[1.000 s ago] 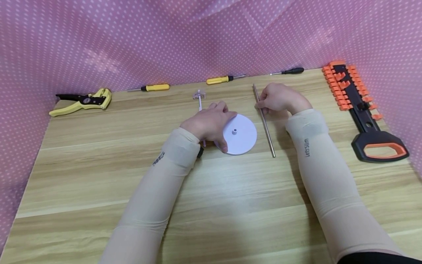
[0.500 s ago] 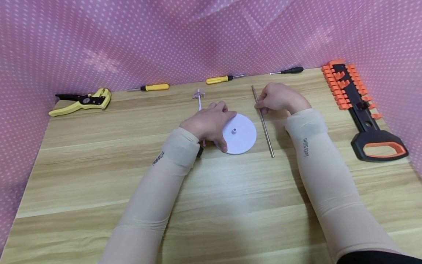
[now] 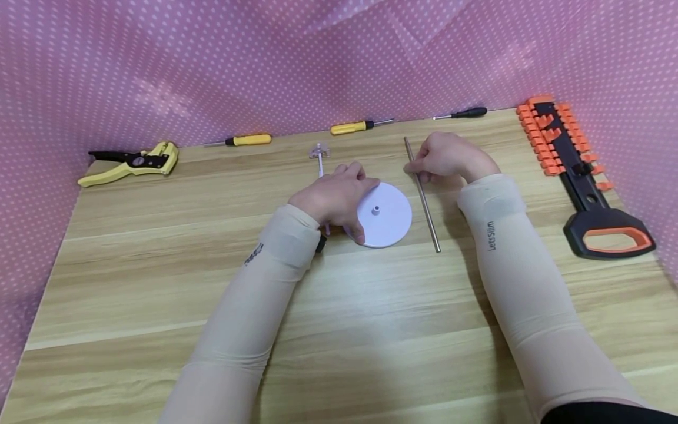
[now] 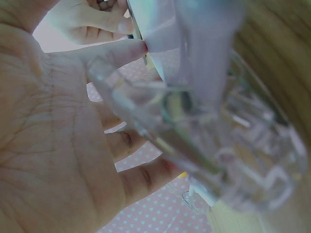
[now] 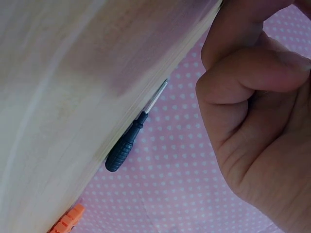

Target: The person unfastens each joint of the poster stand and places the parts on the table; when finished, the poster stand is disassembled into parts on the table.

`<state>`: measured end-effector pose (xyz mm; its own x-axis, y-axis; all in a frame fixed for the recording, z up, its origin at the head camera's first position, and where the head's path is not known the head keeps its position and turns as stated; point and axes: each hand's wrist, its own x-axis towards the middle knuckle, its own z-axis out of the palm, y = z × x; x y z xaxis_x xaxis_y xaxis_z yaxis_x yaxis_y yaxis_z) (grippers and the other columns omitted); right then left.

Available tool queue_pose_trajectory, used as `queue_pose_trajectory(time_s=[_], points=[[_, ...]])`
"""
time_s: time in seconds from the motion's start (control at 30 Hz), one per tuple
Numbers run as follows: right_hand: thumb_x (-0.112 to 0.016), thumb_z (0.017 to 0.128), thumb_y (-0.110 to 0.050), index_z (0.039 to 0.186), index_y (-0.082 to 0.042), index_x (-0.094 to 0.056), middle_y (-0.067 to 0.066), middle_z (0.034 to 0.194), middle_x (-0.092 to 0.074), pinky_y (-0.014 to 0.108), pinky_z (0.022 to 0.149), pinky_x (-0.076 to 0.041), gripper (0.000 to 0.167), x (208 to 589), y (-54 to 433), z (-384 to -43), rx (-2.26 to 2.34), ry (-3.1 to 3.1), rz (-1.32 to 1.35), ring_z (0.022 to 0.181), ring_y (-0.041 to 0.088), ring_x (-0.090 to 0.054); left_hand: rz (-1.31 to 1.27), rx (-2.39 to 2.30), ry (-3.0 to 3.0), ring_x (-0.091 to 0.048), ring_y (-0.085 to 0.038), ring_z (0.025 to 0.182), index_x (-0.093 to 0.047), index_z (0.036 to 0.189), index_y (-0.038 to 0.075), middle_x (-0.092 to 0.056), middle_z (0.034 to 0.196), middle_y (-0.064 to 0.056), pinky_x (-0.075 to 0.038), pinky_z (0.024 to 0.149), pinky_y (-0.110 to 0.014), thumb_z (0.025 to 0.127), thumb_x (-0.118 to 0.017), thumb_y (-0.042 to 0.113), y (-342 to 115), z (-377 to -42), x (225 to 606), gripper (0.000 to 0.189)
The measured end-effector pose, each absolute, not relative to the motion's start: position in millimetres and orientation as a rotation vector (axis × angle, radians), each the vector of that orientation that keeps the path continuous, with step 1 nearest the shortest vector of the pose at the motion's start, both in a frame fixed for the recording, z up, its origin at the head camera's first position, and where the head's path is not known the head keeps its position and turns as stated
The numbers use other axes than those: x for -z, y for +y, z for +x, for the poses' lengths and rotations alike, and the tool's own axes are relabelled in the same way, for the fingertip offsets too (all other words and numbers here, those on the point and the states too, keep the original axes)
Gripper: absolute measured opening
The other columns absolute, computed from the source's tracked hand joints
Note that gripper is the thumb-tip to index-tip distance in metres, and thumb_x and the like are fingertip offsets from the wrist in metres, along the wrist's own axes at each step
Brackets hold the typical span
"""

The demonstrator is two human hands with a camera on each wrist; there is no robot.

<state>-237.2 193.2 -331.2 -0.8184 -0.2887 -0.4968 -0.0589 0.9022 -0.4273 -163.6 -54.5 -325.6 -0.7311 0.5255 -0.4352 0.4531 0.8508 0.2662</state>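
A white round disc (image 3: pixel 389 221) with a short central tube lies on the wooden table. My left hand (image 3: pixel 339 191) holds its left edge between thumb and forefinger. Under that hand runs a thin white stem (image 3: pixel 320 162), with a clear plastic piece (image 3: pixel 319 151) at its far end. Large and blurred in the left wrist view, clear plastic (image 4: pixel 233 160) sits close to the palm. Right of the disc is a slim metal rod (image 3: pixel 429 215), slanting and apart from it. My right hand (image 3: pixel 450 156) pinches the rod near its far end; the right wrist view shows curled fingers (image 5: pixel 262 73).
Yellow-and-black wire strippers (image 3: pixel 140 163) lie far left. Along the back edge are a yellow screwdriver (image 3: pixel 251 140), a second yellow screwdriver (image 3: pixel 349 128) and a black screwdriver (image 3: pixel 468 113). A black rack with orange clips (image 3: pixel 574 159) lies at right. Pink dotted cloth (image 3: pixel 318 65) surrounds the table.
The right fingertips have shifted slightly left across the metal rod, and the rod has moved very little. The left hand and the disc stay in place.
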Motion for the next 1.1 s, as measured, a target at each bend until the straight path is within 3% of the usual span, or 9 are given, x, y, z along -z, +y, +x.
queue_pose_trajectory(time_s=[0.17,0.37,0.57,0.63,0.73,0.83,0.9,0.97,1.1], points=[[-0.06,0.106,-0.051,0.087,-0.008,-0.076,0.004,0.079,-0.072,0.039,0.076,-0.042,0.05,330,197,-236,0.569,2.487,-0.222,0.07,0.019,-0.052,0.709,-0.198,2.516,-0.038,-0.023,0.13,-0.034,0.168,0.021,-0.039,0.15,-0.006,-0.044,0.112,-0.041,0.07,-0.099,0.046,-54,-164,326,0.12],[-0.052,0.108,-0.055,0.09,-0.007,-0.074,0.005,0.081,-0.07,0.041,0.078,-0.045,0.056,325,203,-236,0.536,2.551,-0.22,0.077,0.023,-0.056,0.713,-0.195,2.511,-0.038,-0.024,0.131,-0.034,0.168,0.021,-0.039,0.151,-0.006,-0.042,0.113,-0.042,0.07,-0.099,0.046,-53,-164,326,0.12],[-0.05,0.107,-0.056,0.089,-0.006,-0.065,0.004,0.074,-0.055,0.039,0.067,-0.041,0.055,314,201,-234,0.616,2.782,-0.194,0.072,0.024,-0.049,0.727,-0.181,2.512,-0.037,-0.024,0.132,-0.033,0.168,0.021,-0.039,0.15,-0.006,-0.042,0.113,-0.043,0.071,-0.098,0.049,-55,-165,328,0.12],[-0.05,0.108,-0.053,0.092,-0.006,-0.064,0.006,0.078,-0.058,0.039,0.068,-0.041,0.051,311,197,-233,0.704,2.88,-0.198,0.074,0.025,-0.05,0.726,-0.179,2.512,-0.037,-0.024,0.132,-0.033,0.168,0.021,-0.039,0.15,-0.006,-0.042,0.113,-0.043,0.071,-0.098,0.05,-56,-165,329,0.12],[-0.048,0.11,-0.047,0.103,-0.003,-0.067,0.014,0.091,-0.066,0.044,0.079,-0.046,0.049,305,191,-231,0.828,2.987,-0.208,0.084,0.031,-0.058,0.721,-0.186,2.514,-0.038,-0.024,0.132,-0.033,0.168,0.021,-0.039,0.15,-0.006,-0.043,0.112,-0.042,0.071,-0.098,0.05,-57,-164,330,0.121],[-0.045,0.111,-0.046,0.132,-0.003,-0.066,0.02,0.128,-0.07,0.053,0.106,-0.044,0.052,298,187,-228,0.868,3.063,-0.223,0.119,0.039,-0.062,0.721,-0.192,2.513,-0.038,-0.023,0.131,-0.033,0.168,0.022,-0.04,0.15,-0.005,-0.043,0.111,-0.041,0.071,-0.098,0.05,-57,-164,330,0.121],[-0.041,0.112,-0.049,0.151,-0.007,-0.056,0.017,0.154,-0.057,0.058,0.121,-0.032,0.059,292,186,-225,0.838,3.087,-0.218,0.144,0.04,-0.05,0.727,-0.199,2.511,-0.039,-0.023,0.13,-0.033,0.168,0.022,-0.04,0.149,-0.005,-0.043,0.111,-0.04,0.071,-0.097,0.051,-58,-164,331,0.12],[-0.036,0.112,-0.053,0.163,-0.013,-0.041,0.011,0.171,-0.036,0.063,0.128,-0.016,0.065,286,186,-221,0.761,3.087,-0.222,0.16,0.039,-0.028,0.737,-0.21,2.506,-0.039,-0.023,0.13,-0.033,0.168,0.021,-0.041,0.149,-0.005,-0.044,0.11,-0.04,0.073,-0.096,0.053,-59,-164,330,0.119],[-0.026,0.11,-0.061,0.172,-0.027,-0.013,-0.001,0.178,0.003,0.072,0.126,0.004,0.071,279,185,-211,0.598,3.021,-0.278,0.164,0.035,0.012,0.766,-0.284,2.506,-0.042,-0.026,0.142,-0.03,0.169,0.019,-0.041,0.16,-0.007,-0.042,0.118,-0.043,0.078,-0.089,0.06,-64,-165,326,0.116]])
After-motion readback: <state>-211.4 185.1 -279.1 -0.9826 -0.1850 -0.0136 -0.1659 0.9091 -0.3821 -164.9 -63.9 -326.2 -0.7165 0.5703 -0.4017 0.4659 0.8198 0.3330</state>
